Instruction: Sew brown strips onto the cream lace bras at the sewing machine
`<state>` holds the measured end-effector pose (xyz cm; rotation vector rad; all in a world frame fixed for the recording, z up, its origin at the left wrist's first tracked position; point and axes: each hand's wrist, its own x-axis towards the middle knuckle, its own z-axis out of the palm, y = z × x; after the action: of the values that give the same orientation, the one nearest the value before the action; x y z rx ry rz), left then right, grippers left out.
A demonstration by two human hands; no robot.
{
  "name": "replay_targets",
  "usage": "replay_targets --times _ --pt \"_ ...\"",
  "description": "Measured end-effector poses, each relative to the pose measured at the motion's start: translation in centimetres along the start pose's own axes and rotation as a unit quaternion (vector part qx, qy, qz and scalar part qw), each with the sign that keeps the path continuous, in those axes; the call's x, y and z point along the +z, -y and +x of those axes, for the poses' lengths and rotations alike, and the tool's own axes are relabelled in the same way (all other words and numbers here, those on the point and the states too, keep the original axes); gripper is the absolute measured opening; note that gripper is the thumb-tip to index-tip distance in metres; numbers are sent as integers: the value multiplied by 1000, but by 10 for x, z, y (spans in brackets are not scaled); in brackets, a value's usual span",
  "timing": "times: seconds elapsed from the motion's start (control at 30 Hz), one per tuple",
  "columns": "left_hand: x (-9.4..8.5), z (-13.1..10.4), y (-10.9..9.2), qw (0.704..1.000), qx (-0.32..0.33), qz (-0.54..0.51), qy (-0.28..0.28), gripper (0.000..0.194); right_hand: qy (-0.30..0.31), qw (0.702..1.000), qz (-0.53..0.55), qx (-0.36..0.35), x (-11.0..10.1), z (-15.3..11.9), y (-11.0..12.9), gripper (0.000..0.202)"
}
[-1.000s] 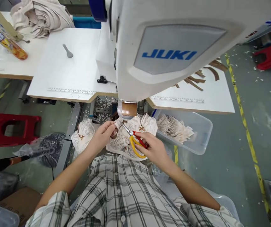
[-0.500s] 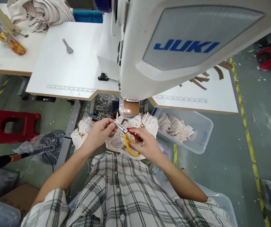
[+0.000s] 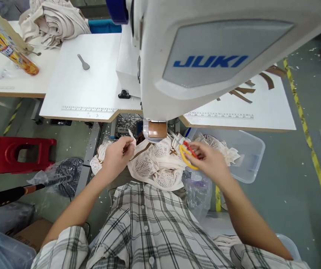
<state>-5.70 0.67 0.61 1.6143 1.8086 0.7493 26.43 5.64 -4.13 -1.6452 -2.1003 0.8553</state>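
Note:
My left hand [image 3: 117,157] is closed in a pinch on the edge of a cream lace bra [image 3: 160,164], left of the machine's sewing end. A narrow pale end of fabric sticks up above the fingertips. The bra's lace cups and a brown strip along it hang below the machine, over my lap. Out to the right, my right hand [image 3: 209,158] grips scissors [image 3: 188,154] with one red and one yellow handle. Their blades point up and left beside more lace fabric and look blurred, so I cannot tell whether they are apart.
A white sewing machine [image 3: 171,97] looms over the work. Right of it, a clear plastic bin [image 3: 252,164] holds beige fabric pieces. Brown strips [image 3: 243,95] and a grey spoon-shaped tool [image 3: 84,63] lie on the white table [image 3: 93,86]. A red stool [image 3: 42,153] stands left.
My right hand has moved right with the scissors, away from my left hand. The left hand stays near the machine, holding the fabric, and more of the bra shows between the hands.

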Motion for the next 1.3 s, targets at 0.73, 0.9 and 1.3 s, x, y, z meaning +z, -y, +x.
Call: replay_targets --times 0.73,0.9,1.3 --pt "34 -5 -62 986 137 -24 88 29 83 946 286 -129 40 -7 82 44" --pt "36 -8 -84 980 55 -190 34 34 13 920 390 -42 31 -1 92 48" --pt "41 -9 -76 990 52 -132 24 33 66 905 420 -12 10 8 97 45"
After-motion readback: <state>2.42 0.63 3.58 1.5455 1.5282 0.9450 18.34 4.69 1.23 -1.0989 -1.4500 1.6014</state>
